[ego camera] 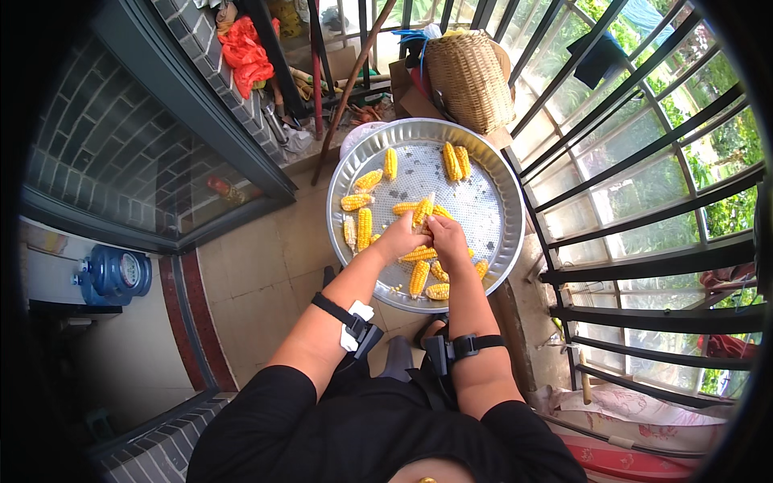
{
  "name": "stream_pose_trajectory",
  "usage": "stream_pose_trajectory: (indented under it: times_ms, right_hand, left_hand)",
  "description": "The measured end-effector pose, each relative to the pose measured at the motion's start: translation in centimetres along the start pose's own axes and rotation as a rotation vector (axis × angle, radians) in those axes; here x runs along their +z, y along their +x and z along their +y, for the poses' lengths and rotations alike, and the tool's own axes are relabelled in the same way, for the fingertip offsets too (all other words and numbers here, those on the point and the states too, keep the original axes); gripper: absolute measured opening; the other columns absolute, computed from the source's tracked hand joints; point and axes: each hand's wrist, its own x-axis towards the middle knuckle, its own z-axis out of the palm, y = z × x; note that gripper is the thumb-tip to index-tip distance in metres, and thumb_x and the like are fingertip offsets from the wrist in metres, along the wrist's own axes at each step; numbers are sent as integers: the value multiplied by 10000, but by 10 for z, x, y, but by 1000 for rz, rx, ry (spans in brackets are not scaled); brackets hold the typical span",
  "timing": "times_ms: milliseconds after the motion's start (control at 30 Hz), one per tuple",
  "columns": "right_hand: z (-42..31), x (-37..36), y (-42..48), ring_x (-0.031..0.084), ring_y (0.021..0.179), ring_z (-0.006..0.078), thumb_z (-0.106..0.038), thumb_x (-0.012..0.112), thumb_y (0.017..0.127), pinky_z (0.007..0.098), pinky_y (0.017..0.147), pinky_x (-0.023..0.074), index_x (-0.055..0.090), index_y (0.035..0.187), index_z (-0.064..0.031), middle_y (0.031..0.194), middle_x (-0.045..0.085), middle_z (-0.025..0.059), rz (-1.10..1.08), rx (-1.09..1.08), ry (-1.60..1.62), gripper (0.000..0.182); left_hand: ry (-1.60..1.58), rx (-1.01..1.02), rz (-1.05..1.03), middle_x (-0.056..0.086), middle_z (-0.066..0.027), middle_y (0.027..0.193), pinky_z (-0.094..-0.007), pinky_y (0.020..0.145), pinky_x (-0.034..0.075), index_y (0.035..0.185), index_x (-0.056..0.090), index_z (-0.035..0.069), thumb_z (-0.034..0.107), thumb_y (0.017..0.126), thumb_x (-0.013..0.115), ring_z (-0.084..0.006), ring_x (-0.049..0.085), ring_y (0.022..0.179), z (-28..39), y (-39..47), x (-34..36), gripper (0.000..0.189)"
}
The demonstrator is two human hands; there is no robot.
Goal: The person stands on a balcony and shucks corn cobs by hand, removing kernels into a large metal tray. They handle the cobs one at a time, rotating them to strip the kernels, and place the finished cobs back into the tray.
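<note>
Both hands are over a large round metal pan with fluted sides. My left hand and my right hand meet on one ear of yellow corn, whose pale tip points away from me. My fingers and thumbs cover its lower end. Several other ears lie around the pan, among them one upright ear at the left, a pair of ears at the far right and one ear near the front rim. Some loose kernels are scattered by that rim.
A wicker basket stands behind the pan, near black window bars on the right. A wooden stick leans at the back beside a red plastic bag. A glass door and blue water jugs are at left.
</note>
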Motion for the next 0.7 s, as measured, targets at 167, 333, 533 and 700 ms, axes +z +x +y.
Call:
stream_pose_trajectory:
  times_ms: [167,333,533,700]
  right_hand:
    - [9,0,8,427,489,84,-260,606,835,247,468,354,590,694,-3,564,511,-2,114,-65,-538,294]
    - [5,3,3,418,485,85,-268,605,837,246,468,354,598,693,-9,566,511,-2,49,1,-242,296]
    - [4,0,3,412,480,74,-265,553,875,221,466,346,593,687,-37,562,497,-8,-4,18,-88,298]
    - [-5,7,-1,447,479,85,-275,558,868,248,463,372,604,673,-9,555,519,12,103,90,-181,333]
  left_hand:
    - [243,156,11,566,-174,916,-343,781,453,1059,384,-47,120,667,678,-271,575,890,-8,0,8,518]
    - [250,43,7,566,-215,961,-359,791,444,1061,370,-51,191,678,687,-305,570,926,-6,-1,2,553]
    - [260,-18,2,533,-260,1060,-372,820,437,1154,350,-26,195,681,661,-356,548,988,-1,-1,-1,608]
    - [281,84,7,536,-285,1039,-377,825,434,1157,336,-32,193,668,669,-373,542,999,-6,-4,1,633]
